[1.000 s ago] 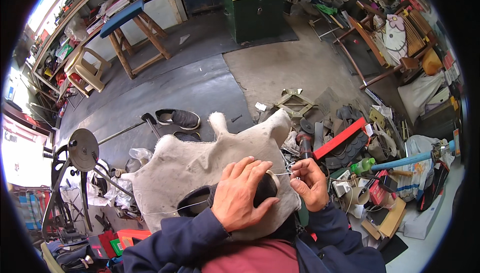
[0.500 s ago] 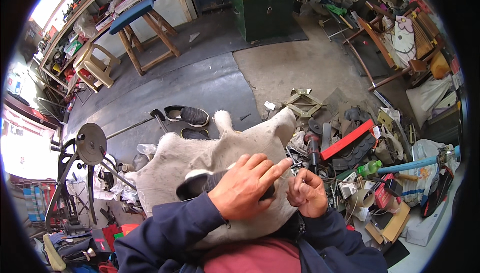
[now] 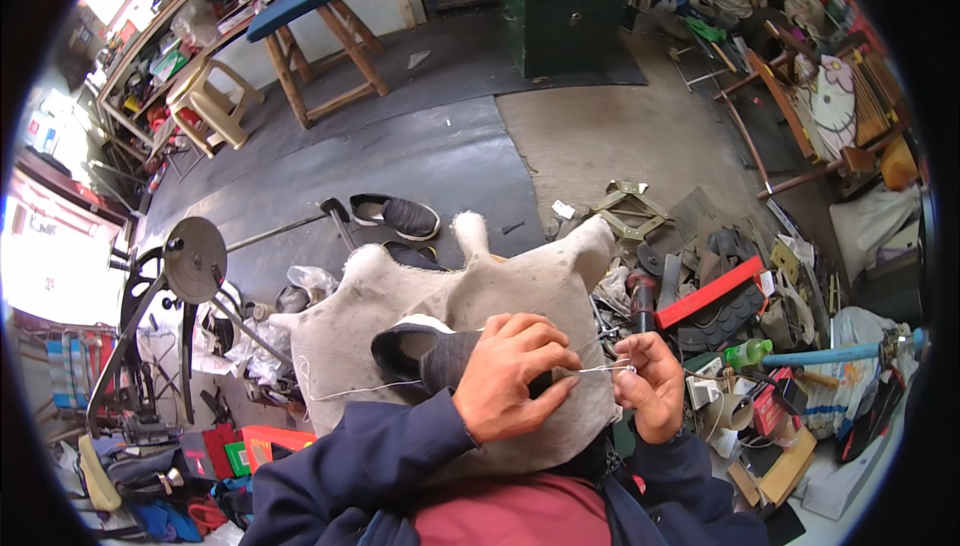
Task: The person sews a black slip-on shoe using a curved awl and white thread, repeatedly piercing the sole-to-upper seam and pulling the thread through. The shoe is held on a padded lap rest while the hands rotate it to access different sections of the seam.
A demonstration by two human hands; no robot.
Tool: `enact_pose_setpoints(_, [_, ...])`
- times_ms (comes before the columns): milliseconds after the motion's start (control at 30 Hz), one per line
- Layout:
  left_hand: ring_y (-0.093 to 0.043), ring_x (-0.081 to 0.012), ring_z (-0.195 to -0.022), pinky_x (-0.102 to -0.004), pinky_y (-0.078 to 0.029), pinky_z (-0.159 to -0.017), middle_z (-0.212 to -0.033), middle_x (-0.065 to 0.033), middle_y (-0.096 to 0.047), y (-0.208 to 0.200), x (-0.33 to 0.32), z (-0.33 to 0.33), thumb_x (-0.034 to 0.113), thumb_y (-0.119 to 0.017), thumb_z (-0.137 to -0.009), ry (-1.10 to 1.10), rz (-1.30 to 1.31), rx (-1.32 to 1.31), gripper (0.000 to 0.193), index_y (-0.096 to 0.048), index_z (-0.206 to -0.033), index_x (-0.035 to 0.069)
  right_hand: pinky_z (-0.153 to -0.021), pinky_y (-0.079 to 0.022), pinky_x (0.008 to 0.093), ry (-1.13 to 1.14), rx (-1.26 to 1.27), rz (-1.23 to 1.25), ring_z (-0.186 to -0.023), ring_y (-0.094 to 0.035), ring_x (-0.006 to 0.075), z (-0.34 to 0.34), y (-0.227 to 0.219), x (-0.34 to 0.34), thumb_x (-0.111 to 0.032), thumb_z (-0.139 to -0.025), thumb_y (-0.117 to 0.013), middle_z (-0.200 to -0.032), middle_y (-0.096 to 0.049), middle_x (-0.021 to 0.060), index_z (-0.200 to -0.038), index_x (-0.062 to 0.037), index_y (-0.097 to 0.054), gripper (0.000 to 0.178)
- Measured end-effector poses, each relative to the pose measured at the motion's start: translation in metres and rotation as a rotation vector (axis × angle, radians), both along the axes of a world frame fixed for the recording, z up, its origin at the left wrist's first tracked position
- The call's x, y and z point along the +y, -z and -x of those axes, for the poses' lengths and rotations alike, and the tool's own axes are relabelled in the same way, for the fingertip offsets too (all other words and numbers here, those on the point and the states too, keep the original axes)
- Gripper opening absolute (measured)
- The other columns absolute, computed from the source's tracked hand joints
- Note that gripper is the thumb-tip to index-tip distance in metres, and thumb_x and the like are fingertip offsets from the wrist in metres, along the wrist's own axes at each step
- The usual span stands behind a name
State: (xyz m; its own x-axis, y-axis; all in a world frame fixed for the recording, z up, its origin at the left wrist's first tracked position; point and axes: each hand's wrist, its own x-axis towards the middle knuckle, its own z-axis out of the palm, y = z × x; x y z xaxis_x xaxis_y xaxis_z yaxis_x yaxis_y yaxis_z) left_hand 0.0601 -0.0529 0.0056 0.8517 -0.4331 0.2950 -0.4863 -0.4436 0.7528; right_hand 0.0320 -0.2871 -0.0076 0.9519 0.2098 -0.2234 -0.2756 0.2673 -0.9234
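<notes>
A dark slip-on shoe [image 3: 450, 358] with a light inner lies across my lap, on a worn greyish-white apron or hide [image 3: 395, 291]. My left hand [image 3: 520, 376] is wrapped over its toe end, hiding that part, with thumb and forefinger drawn close together. My right hand [image 3: 650, 386], just to the right, is closed in a pinch on a thin white thread [image 3: 603, 369]. The thread stretches taut between the two hands and seems looped round a right finger. More of it trails left from the shoe over the apron.
Another dark shoe [image 3: 410, 217] sits on the floor mat ahead. A machine with a round wheel [image 3: 195, 259] stands left. On the right are a red bar [image 3: 710, 292], a black-and-red power tool [image 3: 642, 301] and a blue-handled tool [image 3: 825, 355] among scraps. Farther off are a green chest [image 3: 560, 26] and blue-topped stool [image 3: 295, 6].
My right hand has moved slightly away from my left, and the thread now shows taut between them. My left fingers have curled in. The whole view has shifted, so the surroundings sit farther right.
</notes>
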Motion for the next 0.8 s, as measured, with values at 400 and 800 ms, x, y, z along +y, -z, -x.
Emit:
enact_pose_setpoints(400, [-0.058, -0.0353, -0.124, -0.044, -0.041, -0.11, -0.123, -0.0174, -0.066, -0.008, 0.09, 0.009, 0.001, -0.066, -0.084, -0.213, 0.212, 0.046, 0.036, -0.069, -0.119, 0.003, -0.042, -0.03, 0.0237, 0.243, 0.062, -0.272, -0.051, -0.036, 0.0073, -0.01, 0.019, -0.018, -0.014, -0.099, -0.058, -0.075, -0.048, 0.0018, -0.105, -0.0046, -0.057, 0.011])
enact_pose_setpoints(800, [-0.068, -0.0384, -0.096, -0.0456, -0.054, -0.084, -0.104, -0.0179, -0.072, 0.071, 0.167, 0.025, 0.025, -0.068, -0.086, -0.396, -0.282, 0.281, 0.037, -0.067, -0.119, 0.008, -0.042, -0.027, 0.0183, 0.187, -0.076, 0.035, -0.053, -0.04, 0.0049, -0.01, 0.022, 0.018, -0.038, -0.098, -0.06, -0.086, -0.058, 0.0029, -0.108, -0.0093, -0.054, 0.031])
